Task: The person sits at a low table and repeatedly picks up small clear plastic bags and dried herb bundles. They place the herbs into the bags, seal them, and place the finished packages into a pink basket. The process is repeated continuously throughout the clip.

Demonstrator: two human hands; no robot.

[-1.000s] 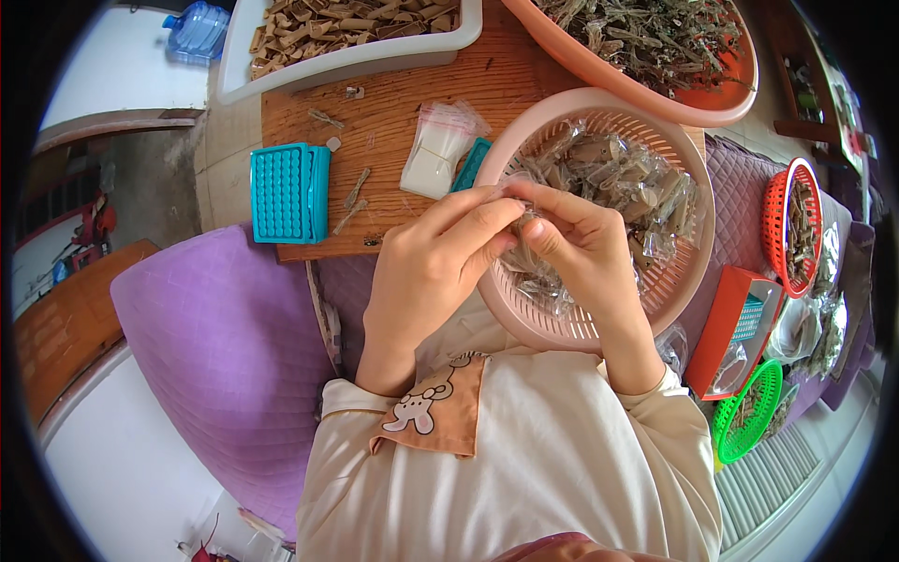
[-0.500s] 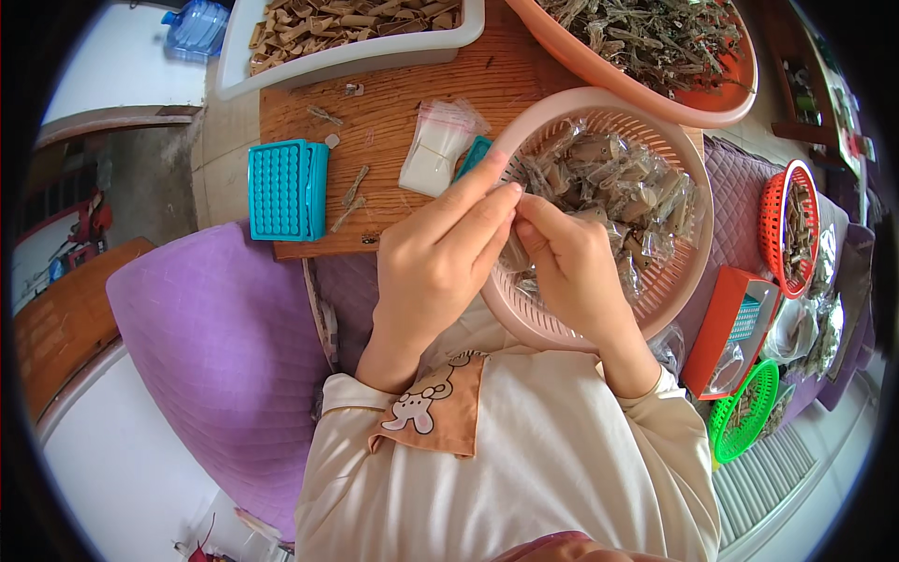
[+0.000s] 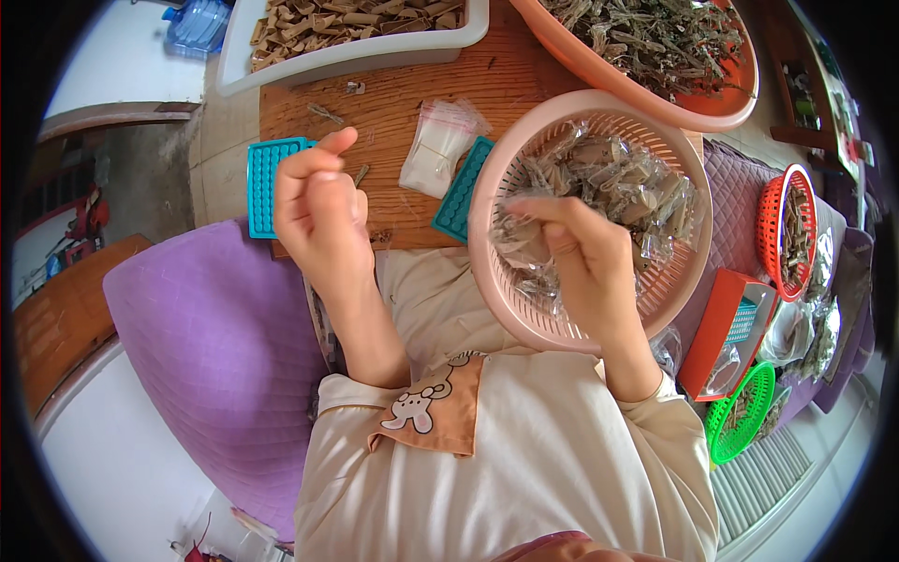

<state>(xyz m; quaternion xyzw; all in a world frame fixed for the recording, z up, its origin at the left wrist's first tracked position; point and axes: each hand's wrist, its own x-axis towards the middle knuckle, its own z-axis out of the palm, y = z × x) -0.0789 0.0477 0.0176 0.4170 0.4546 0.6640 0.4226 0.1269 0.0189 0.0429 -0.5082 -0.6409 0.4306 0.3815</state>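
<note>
The person sat over a wooden board (image 3: pixel 524 80) with both hands raised and well apart. The left hand (image 3: pixel 318 211) was loosely curled, thumb and forefinger drawn toward each other above a teal perforated tray (image 3: pixel 265 183); whether anything was pinched between them could not be made out. The right hand (image 3: pixel 585 258) hung over the near side of a pink round basket (image 3: pixel 510 309), its fingers bent down among the small clear packets (image 3: pixel 609 183) heaped inside, touching them, though whether it gripped one could not be told. A second teal tray (image 3: pixel 461 192) leaned against the basket's left rim, with a stack of empty clear bags (image 3: pixel 435 150) lying just beside it on the board. Farther off stood a white tub of brown pieces (image 3: pixel 356 37) and a large orange bowl of dried bits (image 3: pixel 655 47). To the person's right were a small red basket (image 3: pixel 785 229) and a green basket (image 3: pixel 740 412). A purple cushion (image 3: pixel 206 365) lay at the person's left.
</note>
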